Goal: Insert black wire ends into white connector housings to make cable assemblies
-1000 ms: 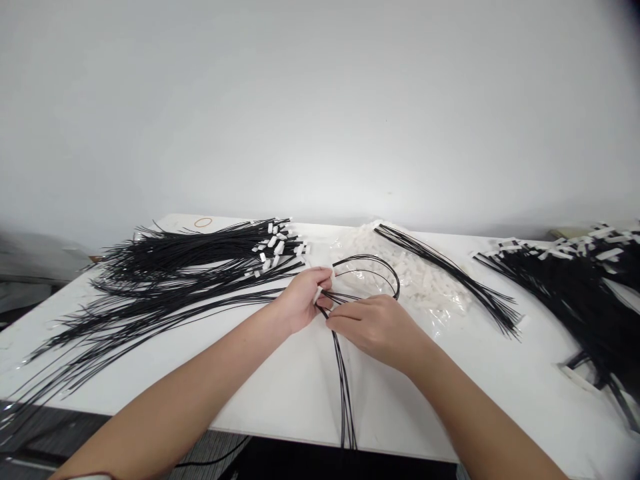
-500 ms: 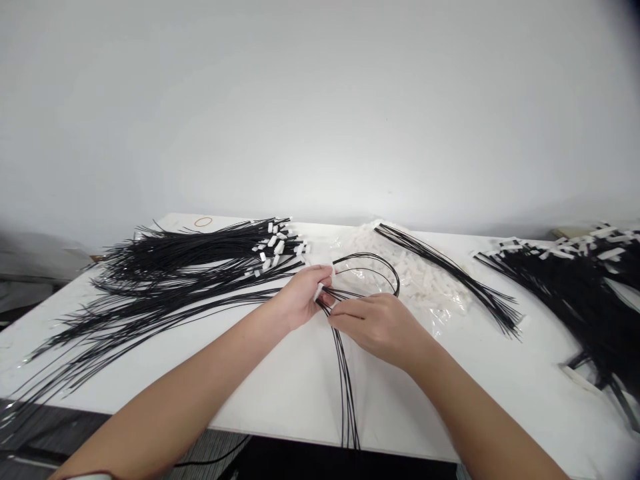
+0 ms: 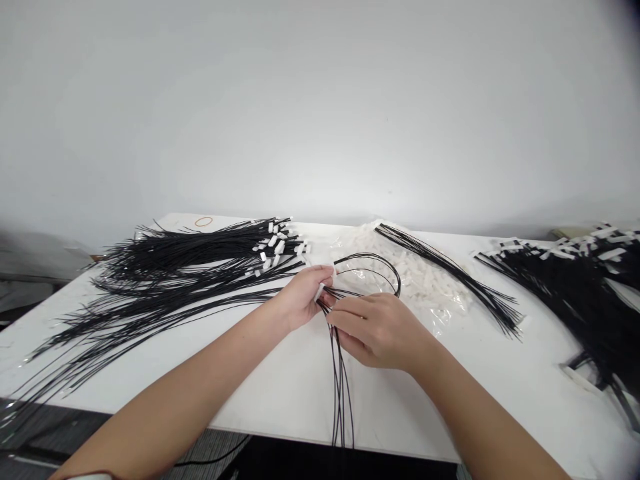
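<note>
In the head view, my left hand (image 3: 306, 297) is closed around white plastic connectors (image 3: 321, 291) with thin black wires coming out of them. The wires bend in a loop (image 3: 399, 277) to the right and pass back toward the hands. Close beside it, my right hand (image 3: 373, 328) pinches some of the black wires (image 3: 341, 400) near the connector; their loose ends hang toward the table's front edge. The fingertips partly hide where wire and connector meet.
Left of my hands lies a large pile of black wires (image 3: 190, 260) with white connectors. Behind is a clear plastic bag (image 3: 415, 280) of white connectors, with a wire bundle (image 3: 450, 277) across it. Another dark wire pile (image 3: 575, 300) covers the right side. A rubber band (image 3: 203, 221) lies far left.
The hanging wire ends have swung slightly left and spread apart. My right hand's fingers have shifted a little on the wires; my left hand stays in place.
</note>
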### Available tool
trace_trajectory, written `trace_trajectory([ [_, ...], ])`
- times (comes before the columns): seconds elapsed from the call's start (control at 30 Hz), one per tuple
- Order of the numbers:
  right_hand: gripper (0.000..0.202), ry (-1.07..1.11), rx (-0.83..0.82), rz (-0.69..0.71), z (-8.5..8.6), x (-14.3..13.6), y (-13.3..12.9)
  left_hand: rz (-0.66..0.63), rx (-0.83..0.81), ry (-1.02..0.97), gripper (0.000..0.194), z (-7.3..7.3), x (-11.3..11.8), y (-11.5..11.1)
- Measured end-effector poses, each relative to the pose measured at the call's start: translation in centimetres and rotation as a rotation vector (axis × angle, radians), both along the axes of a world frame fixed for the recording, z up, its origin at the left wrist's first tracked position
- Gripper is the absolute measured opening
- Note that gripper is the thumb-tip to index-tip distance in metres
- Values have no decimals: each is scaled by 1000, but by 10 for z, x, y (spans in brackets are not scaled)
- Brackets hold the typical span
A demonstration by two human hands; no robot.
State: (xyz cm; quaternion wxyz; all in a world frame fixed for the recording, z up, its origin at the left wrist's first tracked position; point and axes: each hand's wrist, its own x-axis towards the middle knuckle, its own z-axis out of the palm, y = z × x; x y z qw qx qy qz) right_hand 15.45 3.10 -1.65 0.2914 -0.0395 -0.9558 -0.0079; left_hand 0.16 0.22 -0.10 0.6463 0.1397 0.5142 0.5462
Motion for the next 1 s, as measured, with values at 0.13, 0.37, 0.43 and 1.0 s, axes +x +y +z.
trace_trajectory([
  [0.13, 19, 21, 23, -5, 0, -1, -1, 2, -4, -1, 15, 0, 0, 0],
  [0.37, 23, 16, 33, -41, -3, 0, 1, 6, 17, -9, 13, -7, -3, 2],
  [0.43, 24, 35, 37, -35, -4, 0, 2, 16, 22, -4, 13, -8, -3, 3],
  [1.0, 25, -11, -95, -54, -4, 2, 6, 18, 41, 20, 14, -7, -3, 2],
])
